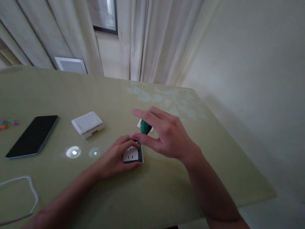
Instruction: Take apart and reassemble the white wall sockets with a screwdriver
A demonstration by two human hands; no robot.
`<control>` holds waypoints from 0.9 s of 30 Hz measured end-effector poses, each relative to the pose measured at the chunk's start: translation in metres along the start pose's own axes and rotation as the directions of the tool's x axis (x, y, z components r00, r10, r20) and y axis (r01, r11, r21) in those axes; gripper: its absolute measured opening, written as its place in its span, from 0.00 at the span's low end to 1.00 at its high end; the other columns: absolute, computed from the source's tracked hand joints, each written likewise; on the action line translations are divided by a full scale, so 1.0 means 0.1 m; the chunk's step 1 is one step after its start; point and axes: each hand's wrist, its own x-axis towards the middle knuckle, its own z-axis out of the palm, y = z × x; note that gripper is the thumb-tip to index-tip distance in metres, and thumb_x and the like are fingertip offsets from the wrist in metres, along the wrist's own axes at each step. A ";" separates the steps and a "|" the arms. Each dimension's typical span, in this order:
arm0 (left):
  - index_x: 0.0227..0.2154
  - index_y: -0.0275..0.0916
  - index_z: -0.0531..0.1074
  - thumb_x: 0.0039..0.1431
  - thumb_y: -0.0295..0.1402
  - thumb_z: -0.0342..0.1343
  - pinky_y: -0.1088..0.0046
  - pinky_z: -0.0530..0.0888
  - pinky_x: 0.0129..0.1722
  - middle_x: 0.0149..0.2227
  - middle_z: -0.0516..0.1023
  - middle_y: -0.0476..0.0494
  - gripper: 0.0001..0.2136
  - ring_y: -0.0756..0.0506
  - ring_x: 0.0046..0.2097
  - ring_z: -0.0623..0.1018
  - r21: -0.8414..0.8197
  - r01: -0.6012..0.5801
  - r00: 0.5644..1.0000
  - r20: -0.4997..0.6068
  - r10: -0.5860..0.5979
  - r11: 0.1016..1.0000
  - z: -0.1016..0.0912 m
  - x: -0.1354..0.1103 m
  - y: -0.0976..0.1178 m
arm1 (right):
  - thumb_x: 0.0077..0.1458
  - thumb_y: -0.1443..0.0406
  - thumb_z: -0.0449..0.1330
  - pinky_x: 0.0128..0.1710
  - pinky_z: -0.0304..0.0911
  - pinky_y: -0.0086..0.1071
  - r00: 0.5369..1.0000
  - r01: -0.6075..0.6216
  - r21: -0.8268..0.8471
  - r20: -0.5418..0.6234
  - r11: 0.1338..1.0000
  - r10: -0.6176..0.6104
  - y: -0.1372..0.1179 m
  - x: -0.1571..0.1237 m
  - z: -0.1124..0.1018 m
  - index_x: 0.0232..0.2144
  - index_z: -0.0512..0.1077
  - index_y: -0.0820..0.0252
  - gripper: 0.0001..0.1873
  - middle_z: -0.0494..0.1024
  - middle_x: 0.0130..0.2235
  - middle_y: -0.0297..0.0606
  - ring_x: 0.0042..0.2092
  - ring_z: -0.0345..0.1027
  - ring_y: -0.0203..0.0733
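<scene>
A socket panel (131, 156) with a white face and dark edges lies on the table. My left hand (115, 156) holds it down, fingers and thumb around its left side. Over its upper right corner stands a screwdriver with a green handle (145, 127), its lower end close to my left fingertips. My right hand (168, 135) is around this handle in a loose hold, thumb below and long fingers stretched out above it. The exact contact of the right fingers is partly hidden. Behind the handle, a small white piece (139, 123) shows in part.
Left of my hands lie a white switch panel (88, 124), a dark-screened tablet (33, 137) and small colourful pieces (0, 124). A white cable (26, 177) curves at the near left. The greenish table (158, 193) meets the wall on the right; curtains (165, 33) hang behind.
</scene>
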 end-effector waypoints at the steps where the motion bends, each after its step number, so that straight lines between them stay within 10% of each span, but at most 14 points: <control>1: 0.52 0.46 0.73 0.60 0.39 0.69 0.52 0.75 0.60 0.59 0.75 0.39 0.19 0.34 0.60 0.75 -0.004 0.001 1.000 0.003 -0.001 1.000 0.00 0.00 0.00 | 0.71 0.62 0.55 0.49 0.69 0.36 0.999 0.018 0.066 0.036 0.998 -0.020 -0.01 0.00 0.00 0.66 0.68 0.62 0.25 0.80 0.51 0.45 0.49 0.74 0.43; 16: 0.51 0.47 0.73 0.59 0.39 0.69 0.50 0.75 0.59 0.57 0.76 0.40 0.18 0.33 0.59 0.76 0.011 0.015 1.000 -0.010 -0.015 1.000 0.03 -0.01 -0.04 | 0.69 0.56 0.61 0.44 0.69 0.35 0.998 0.014 0.000 -0.056 1.000 -0.014 0.03 -0.01 0.02 0.55 0.78 0.62 0.20 0.82 0.41 0.41 0.40 0.74 0.41; 20: 0.55 0.47 0.73 0.60 0.39 0.69 0.49 0.74 0.60 0.60 0.74 0.39 0.21 0.33 0.60 0.75 0.000 0.003 1.000 -0.002 -0.003 1.000 0.03 -0.02 -0.05 | 0.72 0.63 0.53 0.50 0.69 0.36 0.996 0.066 0.121 0.051 0.990 -0.072 0.01 -0.02 0.02 0.68 0.65 0.57 0.25 0.80 0.53 0.43 0.49 0.74 0.41; 24: 0.53 0.48 0.73 0.59 0.39 0.69 0.49 0.75 0.59 0.57 0.76 0.41 0.20 0.33 0.59 0.76 0.001 0.010 1.000 -0.025 -0.010 1.000 0.04 -0.03 -0.06 | 0.71 0.58 0.57 0.45 0.69 0.35 0.998 0.036 -0.057 -0.040 0.998 -0.038 -0.01 -0.02 0.04 0.57 0.75 0.60 0.19 0.82 0.42 0.41 0.41 0.74 0.42; 27: 0.54 0.48 0.73 0.59 0.39 0.69 0.48 0.74 0.61 0.60 0.75 0.40 0.21 0.33 0.61 0.75 -0.002 0.007 1.000 -0.019 -0.007 1.000 0.05 -0.03 -0.06 | 0.72 0.62 0.52 0.50 0.69 0.37 0.997 0.069 0.051 0.029 0.996 -0.070 0.00 -0.02 0.09 0.68 0.63 0.58 0.25 0.79 0.57 0.45 0.51 0.74 0.42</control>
